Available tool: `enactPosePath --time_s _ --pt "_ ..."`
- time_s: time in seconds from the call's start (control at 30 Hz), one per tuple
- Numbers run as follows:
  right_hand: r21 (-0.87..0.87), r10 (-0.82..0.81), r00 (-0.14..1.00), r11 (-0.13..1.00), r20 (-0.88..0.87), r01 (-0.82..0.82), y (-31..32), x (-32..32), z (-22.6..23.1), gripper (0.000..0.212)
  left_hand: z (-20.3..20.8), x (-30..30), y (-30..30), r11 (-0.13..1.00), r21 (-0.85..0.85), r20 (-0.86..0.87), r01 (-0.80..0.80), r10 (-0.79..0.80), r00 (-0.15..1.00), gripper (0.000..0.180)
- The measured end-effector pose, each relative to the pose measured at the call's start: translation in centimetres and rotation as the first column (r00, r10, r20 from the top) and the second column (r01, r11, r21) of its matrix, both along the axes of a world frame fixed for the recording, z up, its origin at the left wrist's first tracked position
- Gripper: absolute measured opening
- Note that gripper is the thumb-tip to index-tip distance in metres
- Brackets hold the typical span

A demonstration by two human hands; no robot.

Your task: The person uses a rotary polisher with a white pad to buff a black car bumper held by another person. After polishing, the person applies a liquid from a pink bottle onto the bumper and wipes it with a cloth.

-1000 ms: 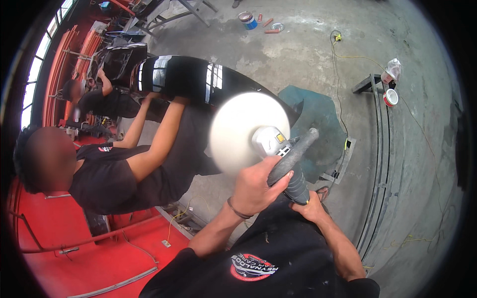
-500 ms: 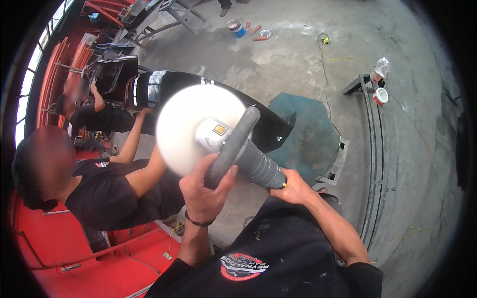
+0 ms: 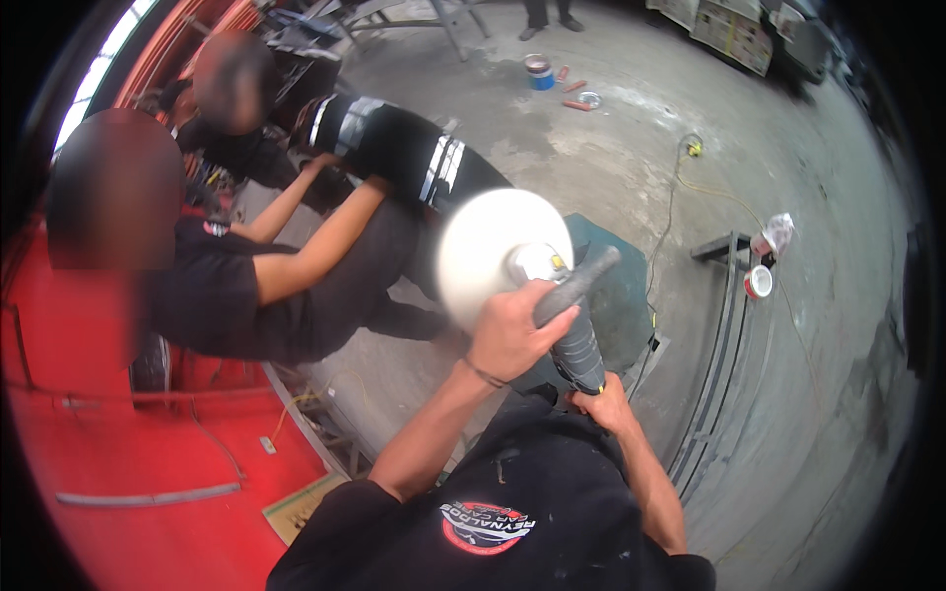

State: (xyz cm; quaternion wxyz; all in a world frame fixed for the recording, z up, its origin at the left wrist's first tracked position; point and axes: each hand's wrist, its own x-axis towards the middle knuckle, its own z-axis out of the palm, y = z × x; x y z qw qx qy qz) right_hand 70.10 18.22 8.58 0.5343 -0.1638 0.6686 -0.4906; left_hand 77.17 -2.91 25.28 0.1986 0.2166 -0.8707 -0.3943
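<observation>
Two grips, one polisher (image 3: 576,352), with its white pad (image 3: 478,254) facing away

From my remote seat I find both sets of fingers wrapped around the tool. The left hand (image 3: 512,337) is curled over the near end of the grey side handle (image 3: 591,274). The right hand (image 3: 603,399) clasps the rear of the dark, ribbed body (image 3: 583,366), though part of that grip is hidden from me.

I judge the split sensible: the forward fingers guide the tilt, while the rear ones bear weight and resist twist. Both grips sit behind the pad, which probably keeps skin off it.

The polisher is held up between the hands, its pad reaching beyond the left fingers. Past them, ahead and leftward, lies a glossy black panel (image 3: 399,148). A co-worker (image 3: 222,286) left of the fingers reaches both arms to it, I suspect to steady it. The pad overlaps the panel's near end in my view; I cannot tell whether they touch.

A dark green sheet (image 3: 626,305) spreads on the floor beyond the right fingers.

As for looks, the pad is broad, round and evenly white, its edge soft; whether it spins, I cannot say. The silvery head (image 3: 532,260) carries a yellow button (image 3: 558,262).
</observation>
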Motion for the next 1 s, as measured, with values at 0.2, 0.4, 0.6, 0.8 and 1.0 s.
enactPosePath --time_s 0.2,0.4,0.6,0.8,1.0 --pt "-0.046 -0.089 0.988 0.994 0.127 0.096 4.5 -0.3 -4.0 0.011 -5.1 -4.2 2.7 0.999 -0.016 0.156 0.049 -0.046 0.987 0.039" --pt "-0.010 -0.146 0.974 0.989 0.171 0.150 4.7 -2.2 -3.4 0.016 -5.0 -6.6 2.2 0.997 -0.043 0.211 0.064 -0.053 0.976 0.043" --pt "-0.001 -0.138 0.979 0.990 0.147 0.139 2.5 -5.1 -0.1 0.016 -3.7 -9.1 -0.1 0.997 -0.075 0.147 0.022 -0.011 0.989 0.039" --pt "0.006 -0.102 0.988 0.995 0.118 0.102 0.3 -7.8 2.6 0.017 -1.2 -10.0 -2.5 0.995 -0.098 0.092 -0.014 0.023 0.995 0.039" --pt "0.012 -0.065 0.993 0.998 0.094 0.064 -1.3 -9.2 5.4 0.017 1.3 -10.6 -4.1 0.994 -0.108 0.062 -0.022 0.029 0.998 0.038"
